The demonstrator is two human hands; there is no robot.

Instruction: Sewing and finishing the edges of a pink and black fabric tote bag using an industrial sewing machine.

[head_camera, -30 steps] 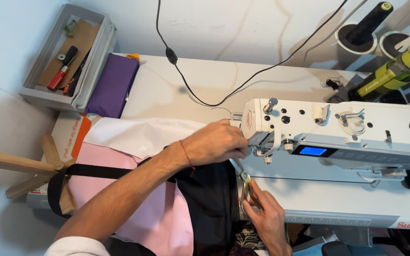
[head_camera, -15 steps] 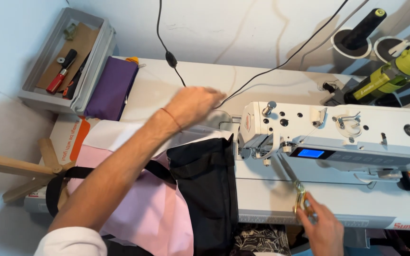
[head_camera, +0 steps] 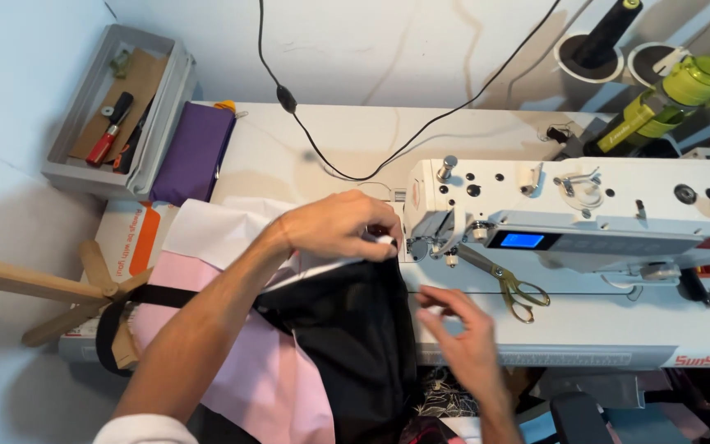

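My left hand (head_camera: 340, 224) pinches the top edge of a black fabric piece (head_camera: 355, 329) with a white edge, right beside the needle end of the white sewing machine (head_camera: 569, 205). My right hand (head_camera: 463, 329) hovers empty, fingers spread, at the fabric's right edge on the machine bed. Gold-handled scissors (head_camera: 507, 282) lie on the bed just right of that hand, apart from it. Pink fabric (head_camera: 265, 370) and white fabric (head_camera: 215, 230) lie under my left forearm.
A grey tray (head_camera: 71, 168) with a red-handled tool sits at the far left, a purple pouch (head_camera: 195, 152) next to it. A black cable (head_camera: 355, 173) crosses the table. Thread cones (head_camera: 659, 99) stand at the back right. Wooden legs (head_camera: 43, 288) project at the left.
My left hand came back from the table's rear to the black fabric's top edge. My right hand let go of the scissors, which now lie on the bed, and moved left to the fabric.
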